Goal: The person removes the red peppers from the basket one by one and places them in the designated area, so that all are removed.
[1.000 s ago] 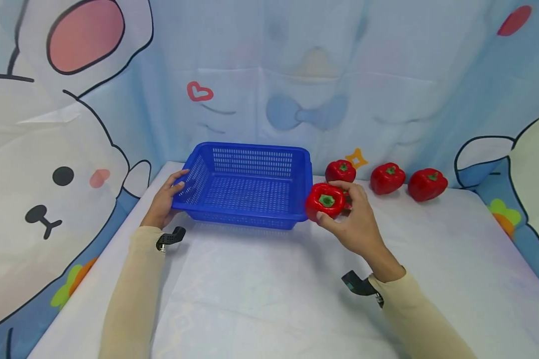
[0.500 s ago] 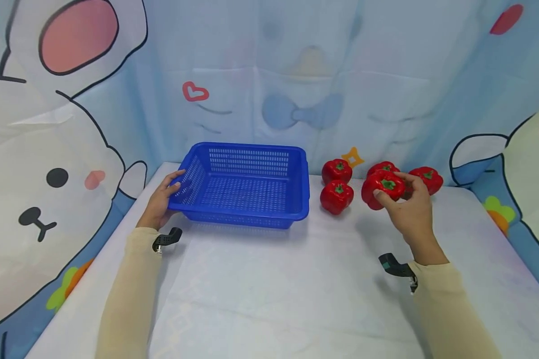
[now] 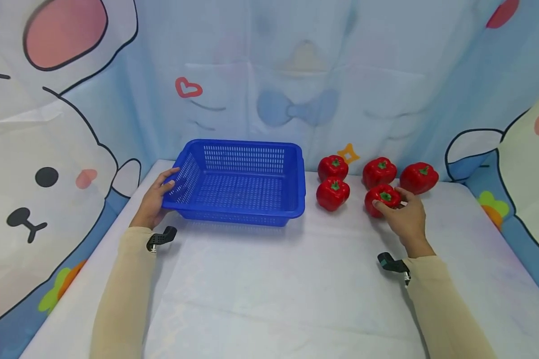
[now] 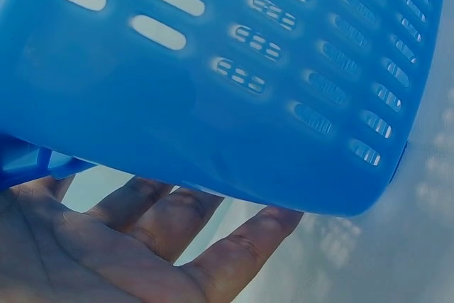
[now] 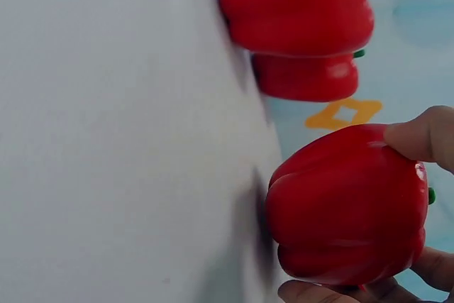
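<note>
My left hand (image 3: 151, 203) holds the left end of a blue perforated plastic basket (image 3: 296, 204). In the left wrist view its fingers (image 4: 237, 250) lie along the rim of the basket wall (image 4: 177, 118); the thumb is not seen there. A glossy red bell pepper (image 3: 377, 200) with a green stem is between the thumb and fingers of my right hand (image 3: 406, 217). Up close, the right wrist view has this pepper (image 5: 347, 207) at the white surface, but whether it touches is unclear. The basket's inside shows only its perforated floor.
Two red peppers, a front one (image 3: 333, 194) and a back one (image 3: 333, 167), stand right of the basket. Two others, one (image 3: 379, 171) behind the held pepper and one (image 3: 419, 178) farther right, sit by the patterned backdrop (image 3: 296, 50). A white cloth (image 3: 269, 289) covers the table.
From beside the basket, the right hand has carried the pepper to the right, then lowered it in front of the back peppers. The left hand stays on the basket; the view has shifted slightly.
</note>
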Available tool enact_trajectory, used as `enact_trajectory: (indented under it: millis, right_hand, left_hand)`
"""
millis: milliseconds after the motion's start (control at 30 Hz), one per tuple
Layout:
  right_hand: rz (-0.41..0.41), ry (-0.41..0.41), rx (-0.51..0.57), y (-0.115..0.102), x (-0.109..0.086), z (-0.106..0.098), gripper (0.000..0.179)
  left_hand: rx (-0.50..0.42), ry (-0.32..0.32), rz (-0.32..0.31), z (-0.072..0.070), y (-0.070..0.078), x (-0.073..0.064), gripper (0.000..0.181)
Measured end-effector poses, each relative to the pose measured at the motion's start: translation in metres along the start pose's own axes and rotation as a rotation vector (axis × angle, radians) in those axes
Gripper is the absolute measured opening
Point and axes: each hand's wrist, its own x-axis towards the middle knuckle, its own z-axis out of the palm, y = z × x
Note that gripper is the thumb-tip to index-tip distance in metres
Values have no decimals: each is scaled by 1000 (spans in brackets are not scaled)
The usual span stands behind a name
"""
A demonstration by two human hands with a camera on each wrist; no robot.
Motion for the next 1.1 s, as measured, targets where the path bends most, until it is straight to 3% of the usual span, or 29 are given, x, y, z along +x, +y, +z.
enact_trajectory:
  millis: [233,500,633,800,867,933,1000,1100]
  right_hand:
    - [26,-23,7,5,0,-1,90]
    - [-49,22,14,-11,-9,-19,96]
    - [-128,31,-13,-30,-25,-24,94]
    - [-296,-54,-152,-59,-52,-26,95]
    - [-374,-104,-223,-73,-65,-25,98]
    - [-444,-159,-278,-87,-81,-23,100]
    - [-490,-214,-327,-98,-99,-20,104]
    - [-520,-268,-395,-109,-123,-12,111]
  left_hand:
    - [-6,-29,26,0,3,0,43]
    - [-17,-37,14,7,3,0,42]
    - [-3,-27,9,7,4,3,41]
    - [16,-29,7,8,3,4,41]
    - [101,-15,25,7,2,2,42]
    - [278,14,59,6,5,-2,45]
    - [535,73,128,5,10,-8,49]
    - [947,215,270,13,23,-22,56]
